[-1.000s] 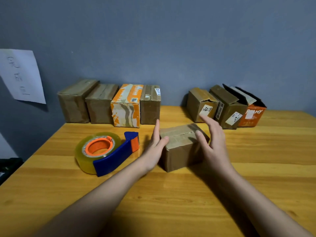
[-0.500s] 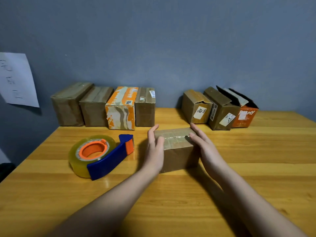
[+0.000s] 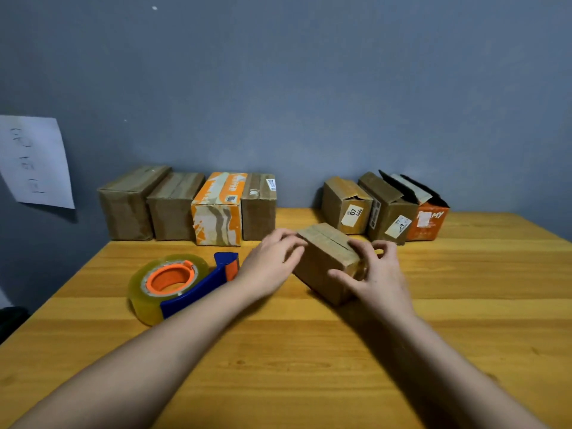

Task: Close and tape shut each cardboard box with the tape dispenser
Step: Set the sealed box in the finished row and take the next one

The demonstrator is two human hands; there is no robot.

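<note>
Since half a second back, both hands have turned the small cardboard box (image 3: 328,261) so that it now sits skewed on the wooden table (image 3: 309,351), one corner toward the viewer, and the fingers have gone from flat against its sides to curled around its ends. Working from the left: a sheet of paper (image 3: 34,162) hangs on the wall, and four closed boxes (image 3: 185,205) stand in a row against it. Nearer, the tape dispenser (image 3: 182,283), blue handle with an orange core and a clear roll, lies untouched just beside the left hand (image 3: 269,267). That hand grips the box's left end, fingers bent over the top edge, though motion blur makes the exact contact hard to read. The box's top flaps meet along a centre seam that looks closed but, as far as I can tell, carries no fresh tape. The right hand (image 3: 377,274) holds the right end, thumb on the near face and fingers curled over the far corner. Behind it stand three boxes with loose flaps (image 3: 387,209), apparently still to be done. To do this step well, square the box with the seam running toward the dispenser, keep one hand pressing both flaps flush, and free the other to fetch the tape.
</note>
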